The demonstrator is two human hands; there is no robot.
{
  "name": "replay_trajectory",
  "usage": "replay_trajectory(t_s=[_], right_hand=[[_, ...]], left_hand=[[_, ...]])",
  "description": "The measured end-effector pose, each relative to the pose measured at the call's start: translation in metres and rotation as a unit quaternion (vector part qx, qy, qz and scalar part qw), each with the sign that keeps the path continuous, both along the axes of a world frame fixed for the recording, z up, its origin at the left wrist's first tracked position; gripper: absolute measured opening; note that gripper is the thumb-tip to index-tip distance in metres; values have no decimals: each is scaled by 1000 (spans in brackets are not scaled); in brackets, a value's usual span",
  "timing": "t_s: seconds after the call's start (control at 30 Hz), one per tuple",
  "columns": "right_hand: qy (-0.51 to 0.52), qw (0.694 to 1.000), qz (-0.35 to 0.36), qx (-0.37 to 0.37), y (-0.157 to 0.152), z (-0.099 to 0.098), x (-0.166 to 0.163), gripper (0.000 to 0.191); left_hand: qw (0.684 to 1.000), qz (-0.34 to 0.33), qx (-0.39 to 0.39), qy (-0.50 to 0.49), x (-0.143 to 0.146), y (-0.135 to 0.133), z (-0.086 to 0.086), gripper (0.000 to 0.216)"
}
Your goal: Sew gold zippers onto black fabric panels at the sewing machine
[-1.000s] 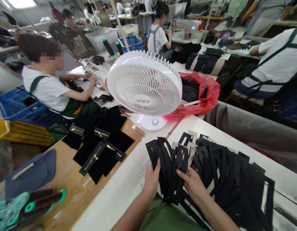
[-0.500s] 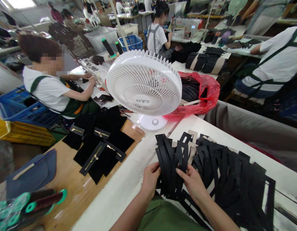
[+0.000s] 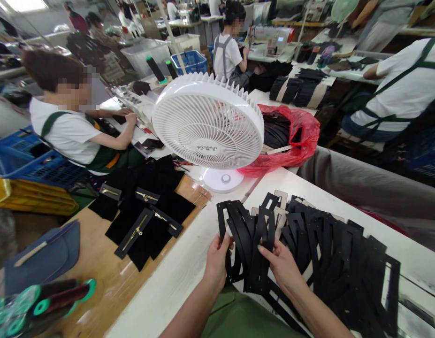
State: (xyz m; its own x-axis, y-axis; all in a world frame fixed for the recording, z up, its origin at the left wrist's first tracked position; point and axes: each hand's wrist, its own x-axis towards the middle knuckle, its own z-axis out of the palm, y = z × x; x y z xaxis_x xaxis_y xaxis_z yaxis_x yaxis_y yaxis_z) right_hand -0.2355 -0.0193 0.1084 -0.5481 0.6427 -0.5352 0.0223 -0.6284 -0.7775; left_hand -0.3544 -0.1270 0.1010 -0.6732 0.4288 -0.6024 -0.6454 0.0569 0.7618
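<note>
My left hand (image 3: 216, 259) is closed on the left edge of a fanned stack of black cut-out frame pieces (image 3: 243, 239) at the near edge of the white table (image 3: 175, 277). My right hand (image 3: 280, 265) pinches the same stack from the right, thumb on top. More black frame pieces (image 3: 337, 263) lie overlapped in a long row to the right of my hands.
A white desk fan (image 3: 207, 126) stands just behind the pieces, with a red plastic bag (image 3: 294, 141) of black material beside it. Black zipper panels (image 3: 147, 220) lie on the wooden table at left. A seated person (image 3: 72, 126) works at left; other people work behind.
The leftmost pieces were drawn in toward the stack, then fanned out left again. My left hand shifted slightly up along their edge. My right hand barely moved.
</note>
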Motion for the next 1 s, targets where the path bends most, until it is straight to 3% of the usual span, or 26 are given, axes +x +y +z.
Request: replay_trajectory(t_s=[0.23,0.4,0.77,1.0], right_hand=[[-7,1000,-17,20,14,6,11,33],[-9,999,-25,35,15,6,16,33],[10,1000,-5,3,5,16,17,38],[-25,997,-67,-19,35,15,50,27]], left_hand=[[999,12,-25,32,-13,-3,14,43],[998,-24,-36,48,-4,10,21,47],[998,-14,-39,46,-1,22,17,53],[998,13,-48,48,-11,16,22,56]])
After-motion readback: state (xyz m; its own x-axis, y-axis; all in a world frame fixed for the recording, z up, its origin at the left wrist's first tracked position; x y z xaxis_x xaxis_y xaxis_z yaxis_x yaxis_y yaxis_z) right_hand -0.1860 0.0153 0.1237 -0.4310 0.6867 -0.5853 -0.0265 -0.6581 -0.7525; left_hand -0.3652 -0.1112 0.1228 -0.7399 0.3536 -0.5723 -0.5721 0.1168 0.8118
